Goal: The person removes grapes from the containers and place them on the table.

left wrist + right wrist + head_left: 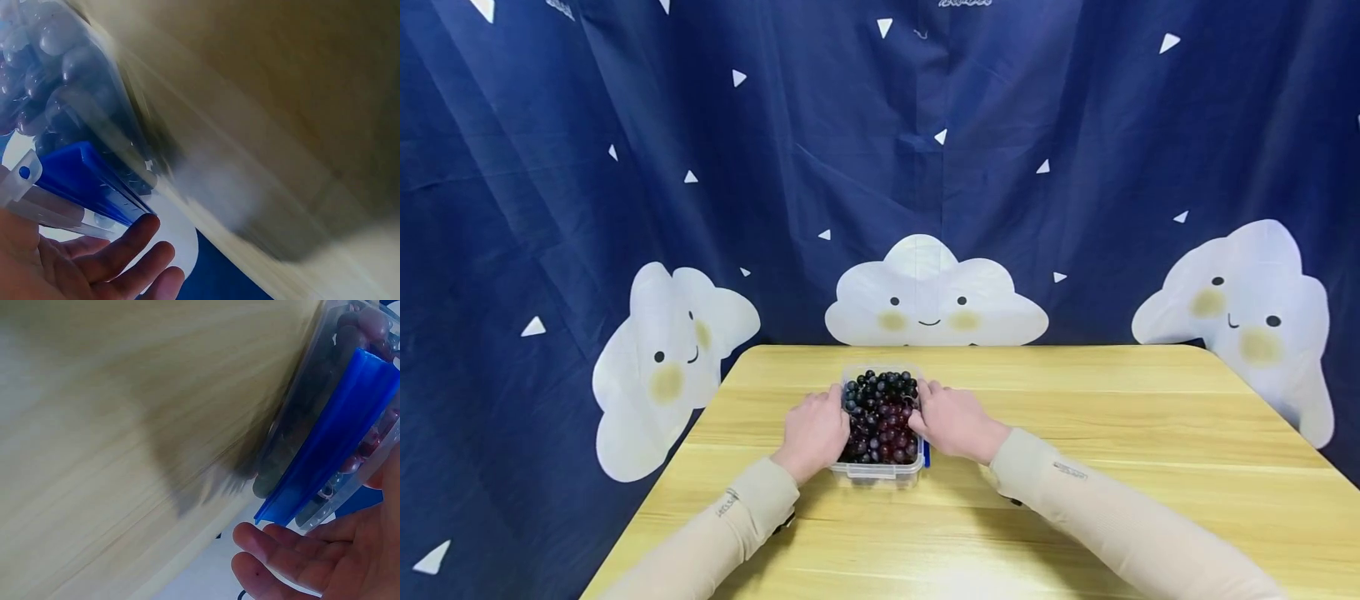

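A clear plastic food container filled with dark purple and reddish grapes is near the table's far side. My left hand holds its left side and my right hand its right, thumbs up at the rim. In the left wrist view, a blue latch hangs on the container's side, and one fingertip meets its lower end. Another blue latch shows in the right wrist view, just above the fingers. Whether a clear lid covers the grapes, I cannot tell.
The container stands on a light wood-grain table with rounded far corners. Behind it hangs a dark blue curtain printed with white triangles and smiling clouds.
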{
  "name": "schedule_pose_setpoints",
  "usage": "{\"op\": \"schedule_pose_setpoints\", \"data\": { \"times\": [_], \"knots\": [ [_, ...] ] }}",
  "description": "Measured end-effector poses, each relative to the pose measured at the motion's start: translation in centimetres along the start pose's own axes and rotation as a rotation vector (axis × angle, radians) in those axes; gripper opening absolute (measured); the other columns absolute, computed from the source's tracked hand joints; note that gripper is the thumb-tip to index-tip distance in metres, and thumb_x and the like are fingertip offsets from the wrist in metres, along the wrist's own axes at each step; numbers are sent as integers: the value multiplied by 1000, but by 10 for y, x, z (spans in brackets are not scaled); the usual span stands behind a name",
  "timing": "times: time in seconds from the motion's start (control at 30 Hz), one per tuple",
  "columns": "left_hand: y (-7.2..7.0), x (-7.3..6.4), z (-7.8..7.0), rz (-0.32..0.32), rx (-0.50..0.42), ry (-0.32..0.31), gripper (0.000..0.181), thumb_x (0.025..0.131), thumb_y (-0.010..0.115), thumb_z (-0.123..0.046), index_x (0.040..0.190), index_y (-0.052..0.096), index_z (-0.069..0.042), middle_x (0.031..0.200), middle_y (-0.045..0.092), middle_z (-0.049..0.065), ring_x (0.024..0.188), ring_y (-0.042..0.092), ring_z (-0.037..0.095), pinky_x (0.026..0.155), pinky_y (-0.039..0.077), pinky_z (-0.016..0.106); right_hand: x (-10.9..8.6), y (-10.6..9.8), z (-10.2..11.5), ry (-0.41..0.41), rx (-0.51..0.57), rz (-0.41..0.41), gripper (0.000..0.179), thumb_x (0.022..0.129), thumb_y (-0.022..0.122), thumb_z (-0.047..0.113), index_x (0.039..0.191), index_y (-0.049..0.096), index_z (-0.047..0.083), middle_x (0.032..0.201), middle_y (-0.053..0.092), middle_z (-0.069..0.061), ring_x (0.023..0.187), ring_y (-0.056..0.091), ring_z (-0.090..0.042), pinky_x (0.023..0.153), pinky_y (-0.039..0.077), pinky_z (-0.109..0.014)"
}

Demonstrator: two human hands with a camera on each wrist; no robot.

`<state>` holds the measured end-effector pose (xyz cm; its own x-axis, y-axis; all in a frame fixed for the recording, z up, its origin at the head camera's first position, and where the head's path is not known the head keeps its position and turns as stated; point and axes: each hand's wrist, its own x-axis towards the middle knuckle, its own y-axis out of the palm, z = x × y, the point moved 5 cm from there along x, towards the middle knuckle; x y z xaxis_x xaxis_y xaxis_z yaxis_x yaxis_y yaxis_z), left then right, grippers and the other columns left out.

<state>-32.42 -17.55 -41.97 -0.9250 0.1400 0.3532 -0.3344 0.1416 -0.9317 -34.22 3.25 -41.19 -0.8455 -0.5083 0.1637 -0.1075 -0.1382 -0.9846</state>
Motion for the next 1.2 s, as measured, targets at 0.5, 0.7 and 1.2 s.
{"op": "schedule_pose_setpoints", "data": {
  "times": [0.5,0.7,1.2],
  "knots": [
    [-2,-6,-17,50,-43,3,23,98,50,-21,116,56,-8,81,64,6,72,57,23,54,46,40,-18,-2,-10,-33,-20,-58,68,103,42,42,149,40,-9,134,60,-27,106,69,-36,64,58,-44],
    [-5,-11,-22,42,-46,26,32,97,51,-20,126,55,-6,80,65,4,70,57,21,51,43,36,-24,-1,-12,-40,-17,-59,69,103,42,43,149,40,-9,136,59,-27,114,66,-39,62,58,-43],
    [-4,-17,-33,81,-45,30,20,99,51,-22,115,54,-10,80,64,3,69,55,19,51,42,34,-43,-8,-14,-55,-26,-114,64,102,45,40,144,47,-9,132,62,-25,106,69,-38,55,55,-42]
  ]
}}
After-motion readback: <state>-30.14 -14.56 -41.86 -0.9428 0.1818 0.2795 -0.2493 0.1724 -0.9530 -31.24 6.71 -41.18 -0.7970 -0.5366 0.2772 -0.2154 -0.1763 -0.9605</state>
